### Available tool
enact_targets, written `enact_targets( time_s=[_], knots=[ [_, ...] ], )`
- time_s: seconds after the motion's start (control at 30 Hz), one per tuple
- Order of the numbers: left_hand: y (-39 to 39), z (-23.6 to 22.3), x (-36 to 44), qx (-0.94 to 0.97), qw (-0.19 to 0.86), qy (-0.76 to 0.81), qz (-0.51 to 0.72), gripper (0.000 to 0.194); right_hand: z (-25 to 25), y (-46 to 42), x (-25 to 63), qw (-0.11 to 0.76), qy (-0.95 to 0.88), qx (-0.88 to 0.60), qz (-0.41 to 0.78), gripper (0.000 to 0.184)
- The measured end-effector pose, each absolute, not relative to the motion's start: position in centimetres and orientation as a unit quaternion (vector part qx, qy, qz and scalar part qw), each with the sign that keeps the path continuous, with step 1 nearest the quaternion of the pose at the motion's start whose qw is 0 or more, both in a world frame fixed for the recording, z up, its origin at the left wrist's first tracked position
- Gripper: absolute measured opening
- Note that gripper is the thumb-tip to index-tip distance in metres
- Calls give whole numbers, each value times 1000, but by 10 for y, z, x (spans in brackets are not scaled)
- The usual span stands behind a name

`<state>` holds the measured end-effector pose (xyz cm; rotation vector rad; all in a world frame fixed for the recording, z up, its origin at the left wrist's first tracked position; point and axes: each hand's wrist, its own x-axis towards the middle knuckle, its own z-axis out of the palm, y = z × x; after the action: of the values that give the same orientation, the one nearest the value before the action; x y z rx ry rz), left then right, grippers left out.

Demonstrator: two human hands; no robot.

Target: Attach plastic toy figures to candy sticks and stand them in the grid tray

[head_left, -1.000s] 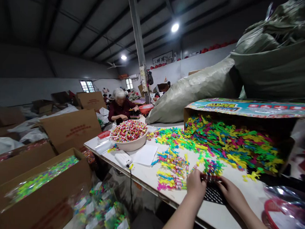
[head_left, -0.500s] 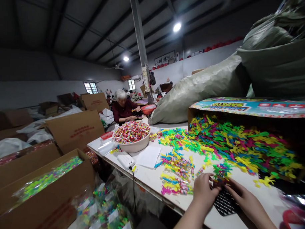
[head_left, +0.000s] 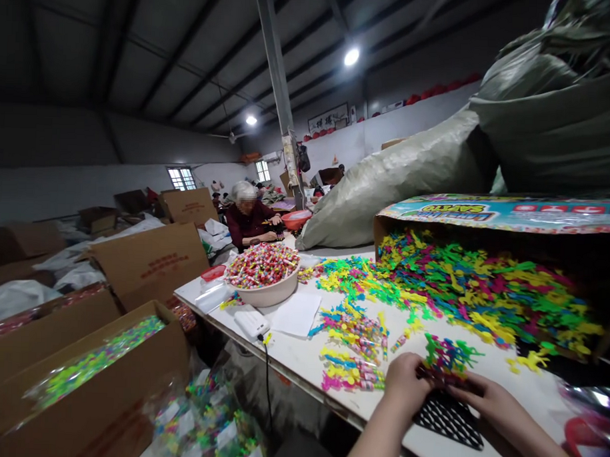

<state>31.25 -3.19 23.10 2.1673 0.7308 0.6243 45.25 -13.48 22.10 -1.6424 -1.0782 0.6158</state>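
Observation:
At the near right of the table, my left hand (head_left: pixel 408 380) and my right hand (head_left: pixel 482 393) are closed from either side around the base of a bunch of small plastic figures (head_left: pixel 451 354). Green, blue and magenta figures fan out above my fingers; their lower ends are hidden by the hands. Just below the hands is a black perforated tray (head_left: pixel 451 419), its upper edge covered by my fingers. Rows of figures with candy-like tubes (head_left: pixel 355 363) lie left of my left hand. A single tube with a yellow top (head_left: pixel 400 340) lies just beyond it.
A carton (head_left: pixel 483 288) spills loose figures across the white table (head_left: pixel 301 352). A bowl of wrapped tubes (head_left: pixel 270 294), a paper sheet (head_left: pixel 296 315) and a white power bank (head_left: pixel 252 322) with a cable are farther left. A large sack (head_left: pixel 396 185) lies behind. Another person (head_left: pixel 250 220) sits opposite.
The bunch of figures has fanned out to the right above my hands. The black tray now shows lower and farther right, at a different angle. Both hands remain close together.

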Motion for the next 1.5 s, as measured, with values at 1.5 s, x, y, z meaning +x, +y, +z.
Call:
enact_targets(
  time_s=[1.5],
  knots=[
    [-25, 239, 305, 858, 412, 205, 227, 7, 230, -144, 434, 506, -450, -695, 240, 29]
  ],
)
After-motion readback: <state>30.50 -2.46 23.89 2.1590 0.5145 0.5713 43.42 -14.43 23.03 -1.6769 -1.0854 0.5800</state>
